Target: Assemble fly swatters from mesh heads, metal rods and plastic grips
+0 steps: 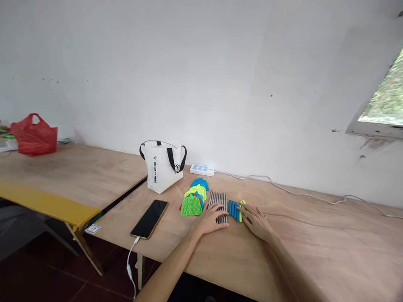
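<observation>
My left hand (210, 219) lies across the lower part of a row of several slim metal rods (223, 200), fingers apart and touching them. Just right of the rods is a row of short tube-like handles, with blue handles (233, 210) beside yellow-green handles (241, 214). My right hand (258, 222) rests on the right end of that row with its fingers spread, covering part of it. A bit of green shows past its fingers. Left of the rods, perforated plastic fly swatter heads (191, 206) in green, yellow, blue and red overlap in a line.
Toward the left are a phone (149, 219) on a white charging cable and a white bag (163, 167) with black handles. A power strip (202, 170) sits by the wall, its cord running right. A red plastic bag (36, 136) stands on the adjoining table.
</observation>
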Demonstrator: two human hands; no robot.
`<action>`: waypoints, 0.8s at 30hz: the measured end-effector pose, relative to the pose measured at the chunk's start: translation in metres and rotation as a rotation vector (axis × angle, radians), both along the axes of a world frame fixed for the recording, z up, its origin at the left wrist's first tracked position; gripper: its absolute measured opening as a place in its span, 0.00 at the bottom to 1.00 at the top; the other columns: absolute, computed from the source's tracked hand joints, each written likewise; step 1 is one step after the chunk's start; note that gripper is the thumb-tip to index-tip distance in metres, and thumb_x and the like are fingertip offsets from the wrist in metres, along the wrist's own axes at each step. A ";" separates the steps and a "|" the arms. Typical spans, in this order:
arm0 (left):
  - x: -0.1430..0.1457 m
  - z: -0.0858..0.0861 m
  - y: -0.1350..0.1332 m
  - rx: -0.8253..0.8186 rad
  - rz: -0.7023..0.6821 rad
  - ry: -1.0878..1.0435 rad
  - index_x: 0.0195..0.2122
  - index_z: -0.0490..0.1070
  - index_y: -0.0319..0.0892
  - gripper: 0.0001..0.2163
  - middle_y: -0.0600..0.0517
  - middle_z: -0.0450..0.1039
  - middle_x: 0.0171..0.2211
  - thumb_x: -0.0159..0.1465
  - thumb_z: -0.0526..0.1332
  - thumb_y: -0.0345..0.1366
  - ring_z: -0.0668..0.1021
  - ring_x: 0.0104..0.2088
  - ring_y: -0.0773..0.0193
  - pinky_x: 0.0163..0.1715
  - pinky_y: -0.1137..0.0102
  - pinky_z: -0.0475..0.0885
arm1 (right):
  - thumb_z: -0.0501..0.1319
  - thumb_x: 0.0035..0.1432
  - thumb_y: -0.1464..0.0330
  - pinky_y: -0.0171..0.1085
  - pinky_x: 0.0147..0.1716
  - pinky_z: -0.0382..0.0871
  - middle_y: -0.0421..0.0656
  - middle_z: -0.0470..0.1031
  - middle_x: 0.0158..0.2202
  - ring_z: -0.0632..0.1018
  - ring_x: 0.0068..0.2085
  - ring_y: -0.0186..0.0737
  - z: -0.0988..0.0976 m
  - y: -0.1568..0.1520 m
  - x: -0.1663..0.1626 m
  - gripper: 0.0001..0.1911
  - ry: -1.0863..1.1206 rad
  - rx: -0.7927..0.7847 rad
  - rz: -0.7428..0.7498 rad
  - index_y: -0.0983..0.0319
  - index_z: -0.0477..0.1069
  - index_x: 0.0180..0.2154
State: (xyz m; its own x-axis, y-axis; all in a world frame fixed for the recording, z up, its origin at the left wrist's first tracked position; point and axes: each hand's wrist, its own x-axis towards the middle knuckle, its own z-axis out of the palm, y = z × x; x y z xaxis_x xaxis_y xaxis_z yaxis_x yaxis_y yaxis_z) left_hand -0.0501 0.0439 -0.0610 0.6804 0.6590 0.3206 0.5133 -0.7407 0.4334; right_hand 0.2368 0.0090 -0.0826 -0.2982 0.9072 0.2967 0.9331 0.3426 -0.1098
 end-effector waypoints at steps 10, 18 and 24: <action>0.002 -0.004 0.000 0.129 0.009 -0.003 0.62 0.67 0.52 0.29 0.50 0.68 0.63 0.63 0.64 0.58 0.66 0.66 0.50 0.71 0.50 0.42 | 0.45 0.69 0.65 0.49 0.66 0.59 0.42 0.68 0.66 0.67 0.67 0.42 -0.006 0.010 -0.004 0.27 0.137 0.072 -0.058 0.50 0.63 0.66; 0.018 0.002 -0.005 0.227 0.019 0.043 0.65 0.63 0.50 0.33 0.46 0.63 0.67 0.64 0.62 0.61 0.63 0.68 0.49 0.71 0.48 0.43 | 0.40 0.71 0.57 0.51 0.65 0.61 0.48 0.58 0.71 0.64 0.68 0.47 -0.021 0.000 0.012 0.30 0.318 0.129 -0.341 0.57 0.59 0.67; 0.059 -0.004 0.005 0.235 0.022 0.179 0.66 0.59 0.43 0.31 0.38 0.60 0.68 0.68 0.61 0.55 0.65 0.67 0.45 0.65 0.54 0.60 | 0.37 0.71 0.53 0.51 0.65 0.61 0.49 0.48 0.74 0.58 0.72 0.48 -0.033 0.001 0.010 0.32 0.334 0.069 -0.378 0.56 0.54 0.70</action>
State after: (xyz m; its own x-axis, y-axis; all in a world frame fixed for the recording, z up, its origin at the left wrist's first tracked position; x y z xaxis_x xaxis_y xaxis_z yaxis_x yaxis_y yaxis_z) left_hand 0.0094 0.0485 -0.0647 0.7262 0.5961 0.3424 0.5833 -0.7979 0.1522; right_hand 0.2471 0.0104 -0.1152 0.1686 0.9081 0.3832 0.9110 0.0049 -0.4123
